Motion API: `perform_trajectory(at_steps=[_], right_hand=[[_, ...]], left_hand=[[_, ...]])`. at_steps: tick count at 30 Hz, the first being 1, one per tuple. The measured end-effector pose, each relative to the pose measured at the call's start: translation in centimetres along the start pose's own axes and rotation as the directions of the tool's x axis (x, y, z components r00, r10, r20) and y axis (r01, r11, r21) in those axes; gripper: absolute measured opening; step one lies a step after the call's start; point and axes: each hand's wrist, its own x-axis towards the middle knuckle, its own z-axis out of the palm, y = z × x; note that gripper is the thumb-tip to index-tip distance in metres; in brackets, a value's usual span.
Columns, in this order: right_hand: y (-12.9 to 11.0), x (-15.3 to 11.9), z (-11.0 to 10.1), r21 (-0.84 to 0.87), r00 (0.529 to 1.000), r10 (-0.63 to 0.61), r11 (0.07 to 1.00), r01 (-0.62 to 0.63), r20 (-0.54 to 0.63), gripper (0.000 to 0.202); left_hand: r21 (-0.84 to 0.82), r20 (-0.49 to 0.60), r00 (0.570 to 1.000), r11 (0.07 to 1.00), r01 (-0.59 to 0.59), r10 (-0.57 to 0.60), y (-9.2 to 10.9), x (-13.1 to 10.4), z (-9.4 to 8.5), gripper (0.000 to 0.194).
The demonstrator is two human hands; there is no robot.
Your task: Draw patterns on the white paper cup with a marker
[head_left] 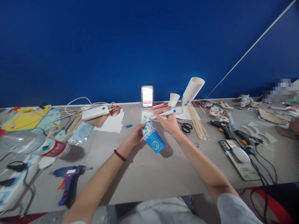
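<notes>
My left hand [137,134] is closed around joined paper cups [154,141], tilted above the table in front of me. Their lower part is solid blue with a round green emblem, the middle carries a blue and green scalloped pattern, and the upper end is mostly white. In my right hand [168,123] is a white marker [166,114] with a blue back end. Its tip points at the upper cup; whether it touches is too small to tell. A small blue marker cap [129,126] lies on the table left of the cups.
Behind the cups stands a phone [147,96]. Stacked white cups [192,90], scissors [186,127] and wooden sticks [198,123] lie right of it. A blue glue gun [68,180] and a bottle [37,144] are at left. Black glue guns [221,128] with cables lie right; another person's hand [294,125] shows far right.
</notes>
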Motion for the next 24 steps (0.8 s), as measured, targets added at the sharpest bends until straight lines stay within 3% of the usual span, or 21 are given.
perform_trajectory(at_steps=[8, 24], right_hand=[[0.07, 0.08, -0.17, -0.001, 1.0, -0.019, 1.0, 0.018, -0.016, 0.007], [0.42, 0.26, -0.27, 0.039, 0.999, 0.026, 0.999, -0.025, -0.038, 0.005]], left_hand=[[-0.019, 0.048, 0.999, 1.0, 0.022, -0.021, 0.0, -0.03, 0.11, 0.041], [-0.008, -0.003, 1.0, 1.0, 0.026, -0.026, 0.17, -0.28, 0.53, 0.035]])
